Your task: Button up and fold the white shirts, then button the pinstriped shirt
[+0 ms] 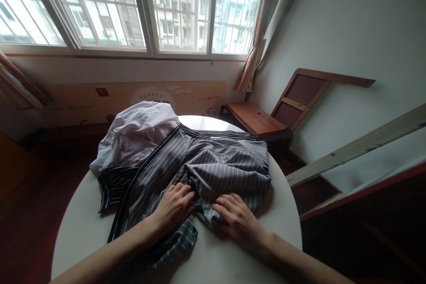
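Note:
A dark grey shirt (229, 159) with white pinstripes and black striped edging lies rumpled across a round white table. My left hand (176, 206) is closed on a fold of it near the middle, fingertips curled into the cloth. Just to the right, my right hand (234, 217) has its fingers bent over the near edge of the bunched part, with the thumb hidden. One striped end of the cloth hangs toward me below my left hand. At the far left a crumpled white cloth (140, 128) is heaped against the shirt.
The round table (83, 222) has its rim close on both sides. Beyond it on the right are a low wooden bench (249, 113) and a tilted wooden frame (302, 95) at the wall. A pale wooden bar (359, 142) slants at the right. Barred windows (179, 9) span the back.

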A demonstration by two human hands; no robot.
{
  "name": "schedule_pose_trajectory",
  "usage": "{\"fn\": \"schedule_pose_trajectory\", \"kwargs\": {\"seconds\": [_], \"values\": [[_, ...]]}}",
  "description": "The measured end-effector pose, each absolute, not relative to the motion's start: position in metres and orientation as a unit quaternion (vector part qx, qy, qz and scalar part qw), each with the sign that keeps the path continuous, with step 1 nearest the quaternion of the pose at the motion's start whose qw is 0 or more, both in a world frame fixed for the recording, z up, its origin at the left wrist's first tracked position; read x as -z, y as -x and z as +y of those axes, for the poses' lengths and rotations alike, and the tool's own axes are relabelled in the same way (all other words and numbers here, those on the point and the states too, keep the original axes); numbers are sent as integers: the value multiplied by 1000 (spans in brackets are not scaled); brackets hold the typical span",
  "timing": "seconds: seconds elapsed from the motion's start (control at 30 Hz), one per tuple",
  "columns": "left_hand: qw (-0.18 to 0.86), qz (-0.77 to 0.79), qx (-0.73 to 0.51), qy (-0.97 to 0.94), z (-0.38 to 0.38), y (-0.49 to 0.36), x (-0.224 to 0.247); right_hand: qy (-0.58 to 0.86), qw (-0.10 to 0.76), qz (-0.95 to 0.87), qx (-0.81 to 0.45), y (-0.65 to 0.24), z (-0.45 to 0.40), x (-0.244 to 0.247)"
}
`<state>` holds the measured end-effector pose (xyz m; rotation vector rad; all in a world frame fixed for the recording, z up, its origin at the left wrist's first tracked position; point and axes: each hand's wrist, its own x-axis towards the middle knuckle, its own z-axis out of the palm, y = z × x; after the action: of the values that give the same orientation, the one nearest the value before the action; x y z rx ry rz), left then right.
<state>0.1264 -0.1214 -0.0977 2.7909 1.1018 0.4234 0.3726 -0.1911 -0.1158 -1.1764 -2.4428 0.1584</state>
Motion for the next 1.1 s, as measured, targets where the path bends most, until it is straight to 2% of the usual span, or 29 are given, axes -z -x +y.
{"fn": "schedule_pose_trajectory", "kwargs": {"seconds": [0.07,0.13,0.2,0.27,0.33,0.4,0.47,0.5,0.53,0.6,0.63,0.7,0.77,0.83,0.9,0.97,1.03,1.1], "values": [[64,370,-155,-914,-113,-124,99,441,255,-856,-89,-379,-178,111],[99,386,-210,-893,-104,-118,89,481,335,-799,-136,-393,-166,93],[174,395,-266,-862,-99,-109,66,527,424,-711,-192,-409,-158,64],[293,376,-277,-834,-99,-97,39,535,478,-645,-264,-426,-155,32],[424,320,-229,-816,-104,-89,14,499,454,-639,-369,-440,-153,8],[545,226,-121,-799,-110,-87,-2,432,332,-675,-497,-452,-149,-1],[632,121,21,-765,-113,-94,-7,397,228,-686,-566,-462,-138,8],[654,90,70,-748,-112,-99,-6,422,237,-676,-556,-467,-129,18],[660,85,88,-741,-109,-107,-3,479,290,-652,-511,-473,-120,30],[615,146,30,-774,-97,-124,8,637,454,-542,-307,-489,-98,56],[561,193,-23,-805,-88,-133,15,703,491,-476,-193,-499,-87,68],[410,274,-105,-864,-67,-152,33,793,467,-385,-61,-518,-67,87],[261,318,-111,-905,-47,-170,53,831,408,-372,-69,-531,-48,98],[167,345,-65,-921,-33,-183,74,822,371,-409,-138,-531,-33,101],[119,371,-22,-921,-27,-188,92,791,361,-464,-168,-515,-22,99],[88,403,-14,-911,-26,-187,104,731,360,-563,-137,-487,-18,95],[60,437,-30,-897,-29,-182,109,625,340,-692,-123,-455,-21,91],[34,463,-46,-885,-32,-175,104,516,318,-774,-183,-430,-26,90]]}}
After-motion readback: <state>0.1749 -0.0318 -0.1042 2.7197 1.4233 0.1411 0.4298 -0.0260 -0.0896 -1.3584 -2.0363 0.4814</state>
